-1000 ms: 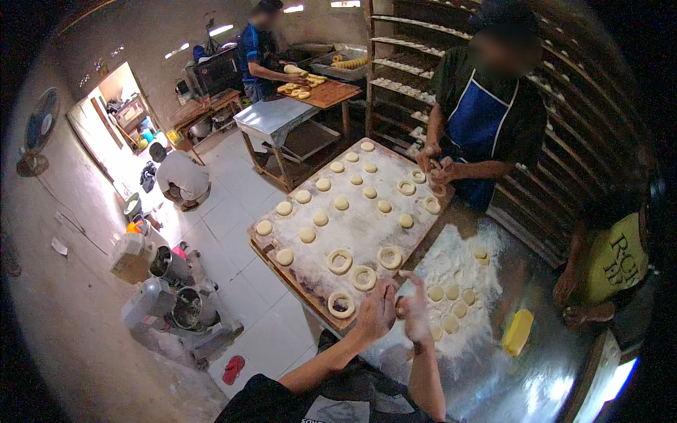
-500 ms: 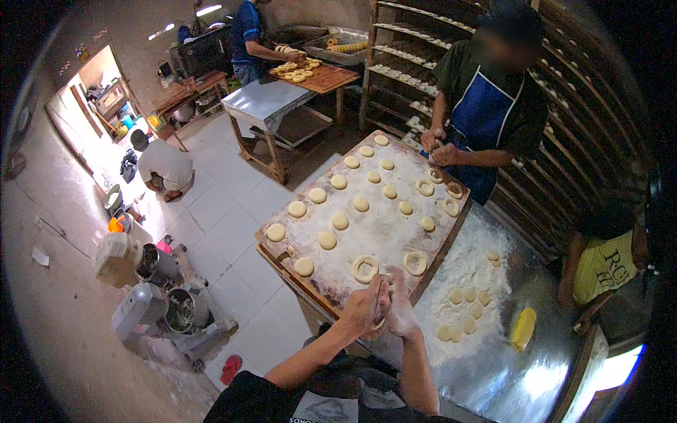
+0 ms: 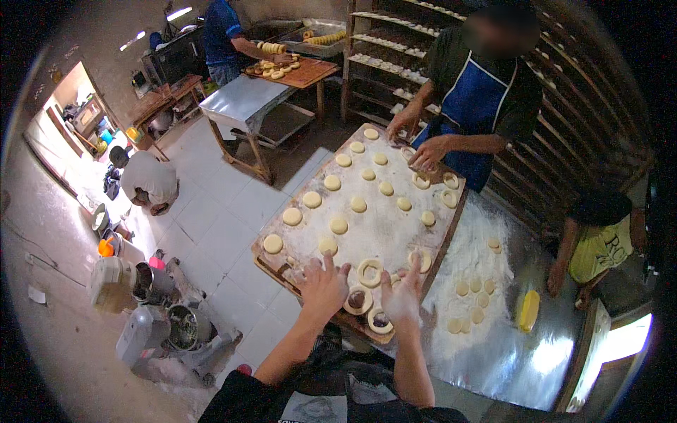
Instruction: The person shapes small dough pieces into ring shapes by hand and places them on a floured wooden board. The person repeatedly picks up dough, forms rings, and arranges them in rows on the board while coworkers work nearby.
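- Head view is showing the person's hands parting over the near end of the board (image 3: pixel 384 229), after being clasped together half a second ago
- Left hand (image 3: pixel 324 285) is spreading palm down, its fingers apart and pointing at a plain round (image 3: pixel 327 246) lying just beyond them; whether they are touching it, I cannot tell
- Right hand (image 3: pixel 403 292) is hanging over the board's near right part, its fingers also apart, the thumb standing away; motion is blurring it a little
- With this parting, rings (image 3: pixel 360 273) that the hands were partly covering are now showing between and beside them, near the edge; judging by this, the joint grip is ending and neither hand is visibly carrying anything
- Across the board, the co-worker's hands (image 3: pixel 429 151) are likewise separating, now working over other rings at the far right corner
- Beside the board, the metal surface (image 3: pixel 493 359) is bearing flour (image 3: pixel 458 243), small pale discs (image 3: pixel 482 299) and a yellow block (image 3: pixel 527 311)
- At the back, a metal tray (image 3: pixel 324 49) is holding a row of golden rings (image 3: pixel 326 37)
- A tall rack (image 3: pixel 348 84) is carrying many pale pieces (image 3: pixel 384 66) on its shelves
- On the floor (image 3: pixel 236 211) at left, mixer bowls (image 3: pixel 202 326) are standing, their contents too dim to tell
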A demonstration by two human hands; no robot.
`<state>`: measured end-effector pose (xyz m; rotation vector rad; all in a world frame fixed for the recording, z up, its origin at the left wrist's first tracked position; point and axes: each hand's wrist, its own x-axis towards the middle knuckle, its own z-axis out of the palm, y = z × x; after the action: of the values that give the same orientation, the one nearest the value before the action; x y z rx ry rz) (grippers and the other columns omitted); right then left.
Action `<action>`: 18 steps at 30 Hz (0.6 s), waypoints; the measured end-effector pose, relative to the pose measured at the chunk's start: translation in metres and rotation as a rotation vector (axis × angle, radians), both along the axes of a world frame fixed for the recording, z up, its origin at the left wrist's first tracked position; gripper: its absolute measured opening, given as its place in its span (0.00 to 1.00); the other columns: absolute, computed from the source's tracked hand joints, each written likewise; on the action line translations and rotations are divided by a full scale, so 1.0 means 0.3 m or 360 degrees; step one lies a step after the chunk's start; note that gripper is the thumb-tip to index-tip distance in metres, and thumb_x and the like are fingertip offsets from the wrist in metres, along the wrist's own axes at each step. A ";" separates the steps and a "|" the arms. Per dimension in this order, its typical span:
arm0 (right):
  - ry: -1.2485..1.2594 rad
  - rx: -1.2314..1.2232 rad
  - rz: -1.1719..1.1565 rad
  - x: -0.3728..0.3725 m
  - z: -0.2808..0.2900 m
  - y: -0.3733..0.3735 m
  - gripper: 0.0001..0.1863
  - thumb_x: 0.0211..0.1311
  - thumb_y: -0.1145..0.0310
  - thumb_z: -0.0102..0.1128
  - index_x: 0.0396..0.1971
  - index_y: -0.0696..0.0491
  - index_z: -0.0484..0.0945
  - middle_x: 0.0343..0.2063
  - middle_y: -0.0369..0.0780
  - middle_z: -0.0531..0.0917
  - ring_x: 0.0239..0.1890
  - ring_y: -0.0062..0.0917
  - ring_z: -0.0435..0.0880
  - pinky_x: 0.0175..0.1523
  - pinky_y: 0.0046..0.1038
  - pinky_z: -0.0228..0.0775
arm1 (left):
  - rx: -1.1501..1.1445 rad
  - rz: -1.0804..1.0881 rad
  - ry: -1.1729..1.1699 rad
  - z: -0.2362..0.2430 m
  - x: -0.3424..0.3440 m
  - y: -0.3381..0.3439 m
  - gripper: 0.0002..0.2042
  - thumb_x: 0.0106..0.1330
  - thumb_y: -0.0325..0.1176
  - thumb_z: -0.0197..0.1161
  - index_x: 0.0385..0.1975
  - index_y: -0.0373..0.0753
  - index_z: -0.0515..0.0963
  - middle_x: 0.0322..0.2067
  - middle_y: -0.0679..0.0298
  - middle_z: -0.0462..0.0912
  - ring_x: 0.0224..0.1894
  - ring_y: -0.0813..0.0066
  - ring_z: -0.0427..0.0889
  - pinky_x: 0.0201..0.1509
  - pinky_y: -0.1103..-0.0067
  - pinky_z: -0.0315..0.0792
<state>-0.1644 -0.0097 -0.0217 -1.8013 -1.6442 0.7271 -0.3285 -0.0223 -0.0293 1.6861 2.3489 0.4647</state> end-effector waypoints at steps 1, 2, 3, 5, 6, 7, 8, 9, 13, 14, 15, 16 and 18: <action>-0.0017 0.0039 0.0027 0.002 -0.001 -0.005 0.43 0.65 0.53 0.61 0.70 0.60 0.50 0.55 0.55 0.74 0.58 0.49 0.73 0.65 0.46 0.61 | 0.0038 -0.0016 0.0020 -0.008 -0.026 -0.003 0.27 0.69 0.50 0.57 0.60 0.39 0.65 0.45 0.48 0.75 0.50 0.44 0.75 0.50 0.51 0.68; -0.0045 0.0125 -0.0013 0.010 -0.003 -0.016 0.43 0.63 0.55 0.62 0.69 0.61 0.51 0.57 0.57 0.72 0.59 0.51 0.72 0.65 0.48 0.60 | 0.0012 -0.0035 0.0056 -0.019 -0.041 -0.014 0.29 0.67 0.50 0.60 0.62 0.39 0.65 0.46 0.49 0.74 0.52 0.45 0.74 0.51 0.51 0.67; -0.0205 0.0160 0.0121 0.004 -0.017 -0.019 0.44 0.60 0.56 0.64 0.71 0.56 0.52 0.54 0.53 0.73 0.55 0.48 0.73 0.62 0.51 0.60 | -0.0001 -0.0134 0.0067 -0.031 -0.045 -0.028 0.30 0.65 0.49 0.61 0.62 0.39 0.64 0.45 0.50 0.73 0.52 0.46 0.74 0.51 0.51 0.68; -0.0578 0.0093 0.0326 -0.022 -0.055 -0.042 0.44 0.58 0.55 0.66 0.70 0.52 0.55 0.52 0.51 0.73 0.54 0.46 0.73 0.61 0.52 0.59 | -0.0033 -0.0298 0.0215 -0.058 -0.037 -0.056 0.32 0.62 0.48 0.64 0.62 0.40 0.64 0.44 0.52 0.73 0.51 0.47 0.73 0.51 0.52 0.68; -0.0700 0.0088 0.0461 -0.035 -0.078 -0.051 0.44 0.57 0.55 0.66 0.70 0.51 0.56 0.51 0.50 0.73 0.54 0.46 0.72 0.60 0.52 0.58 | -0.0089 -0.0379 0.0117 -0.071 -0.026 -0.067 0.32 0.61 0.47 0.65 0.62 0.40 0.64 0.45 0.51 0.72 0.52 0.48 0.73 0.51 0.51 0.67; -0.0777 0.0105 0.0458 -0.049 -0.101 -0.057 0.44 0.53 0.53 0.68 0.69 0.47 0.58 0.50 0.48 0.73 0.54 0.44 0.72 0.60 0.53 0.57 | -0.0087 -0.0424 0.0096 -0.082 -0.016 -0.079 0.32 0.60 0.46 0.65 0.62 0.39 0.64 0.46 0.50 0.71 0.52 0.48 0.72 0.50 0.51 0.66; -0.0868 0.0152 0.0426 -0.060 -0.120 -0.063 0.44 0.53 0.52 0.68 0.69 0.47 0.59 0.49 0.48 0.73 0.54 0.44 0.72 0.59 0.52 0.57 | -0.0158 -0.0492 0.0030 -0.091 -0.010 -0.086 0.33 0.58 0.45 0.65 0.62 0.38 0.64 0.48 0.49 0.71 0.53 0.48 0.72 0.50 0.50 0.65; -0.0933 0.0183 0.0418 -0.073 -0.136 -0.067 0.44 0.53 0.51 0.68 0.69 0.47 0.59 0.49 0.48 0.73 0.53 0.44 0.72 0.59 0.52 0.57 | -0.0138 -0.0461 0.0056 -0.097 -0.004 -0.089 0.34 0.56 0.42 0.66 0.63 0.39 0.63 0.49 0.49 0.70 0.53 0.48 0.71 0.50 0.52 0.65; -0.0961 0.0231 0.0489 -0.081 -0.129 -0.072 0.43 0.53 0.49 0.67 0.67 0.48 0.60 0.50 0.48 0.73 0.54 0.43 0.72 0.59 0.52 0.57 | -0.0102 -0.0434 -0.0046 -0.092 -0.015 -0.076 0.35 0.57 0.42 0.67 0.64 0.41 0.61 0.50 0.48 0.69 0.53 0.46 0.71 0.51 0.51 0.65; -0.0932 0.0059 0.0483 -0.077 -0.113 -0.061 0.42 0.54 0.49 0.66 0.67 0.48 0.61 0.50 0.49 0.74 0.55 0.44 0.72 0.59 0.52 0.58 | -0.0084 -0.0452 -0.0043 -0.087 -0.024 -0.076 0.33 0.59 0.43 0.66 0.64 0.42 0.62 0.50 0.48 0.69 0.53 0.45 0.71 0.51 0.49 0.66; -0.0887 -0.0011 0.0480 -0.071 -0.094 -0.051 0.40 0.55 0.49 0.66 0.66 0.48 0.62 0.50 0.49 0.75 0.55 0.45 0.73 0.59 0.52 0.59 | -0.0049 -0.0457 -0.0035 -0.082 -0.033 -0.078 0.32 0.60 0.43 0.65 0.63 0.43 0.62 0.50 0.49 0.69 0.53 0.44 0.71 0.51 0.48 0.66; -0.0820 -0.0087 0.0506 -0.069 -0.076 -0.035 0.39 0.55 0.50 0.65 0.65 0.49 0.63 0.50 0.50 0.75 0.56 0.45 0.73 0.59 0.52 0.59 | -0.0031 -0.0436 -0.0063 -0.080 -0.044 -0.084 0.32 0.60 0.43 0.66 0.63 0.41 0.62 0.50 0.48 0.69 0.53 0.45 0.71 0.52 0.48 0.66; -0.0561 -0.0076 0.0635 -0.074 -0.058 0.033 0.37 0.56 0.53 0.66 0.64 0.49 0.64 0.52 0.51 0.74 0.57 0.46 0.72 0.59 0.51 0.62 | 0.0042 -0.0381 -0.0116 -0.090 -0.063 -0.108 0.33 0.58 0.41 0.67 0.62 0.38 0.63 0.51 0.47 0.69 0.54 0.45 0.70 0.54 0.48 0.65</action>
<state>-0.1866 0.0002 -0.0392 -1.7239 -2.2791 0.6426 -0.3473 -0.0547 -0.0564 1.8973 2.0643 0.5049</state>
